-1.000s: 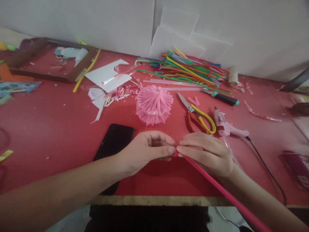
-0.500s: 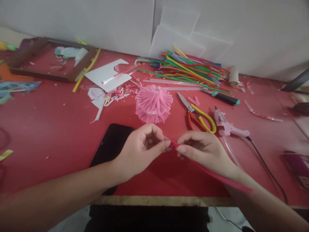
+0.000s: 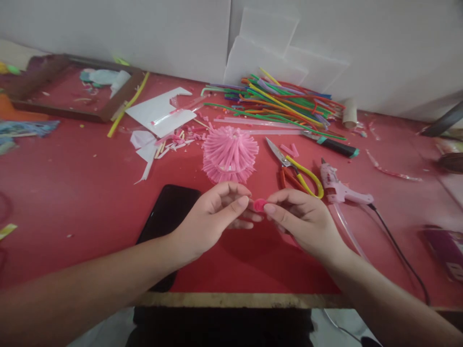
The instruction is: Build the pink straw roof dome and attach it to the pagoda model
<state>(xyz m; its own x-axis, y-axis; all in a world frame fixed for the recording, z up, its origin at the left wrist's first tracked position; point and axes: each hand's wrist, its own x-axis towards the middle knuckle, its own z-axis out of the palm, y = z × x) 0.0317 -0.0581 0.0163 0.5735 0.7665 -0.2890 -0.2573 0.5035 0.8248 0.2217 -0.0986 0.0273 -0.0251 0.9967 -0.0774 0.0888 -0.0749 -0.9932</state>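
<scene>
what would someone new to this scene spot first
The bristly pink piece stands out first, near the middle of the red tabletop. Behind it and to the right lies a loose, multicoloured pile of fuzzy sticks. Nearer the viewer, a small magenta coil sits at the fingertips of the right hand's grip.

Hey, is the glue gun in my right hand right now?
No, your right hand pinches a small pink coil, while the glue gun lies on the red table.
</scene>
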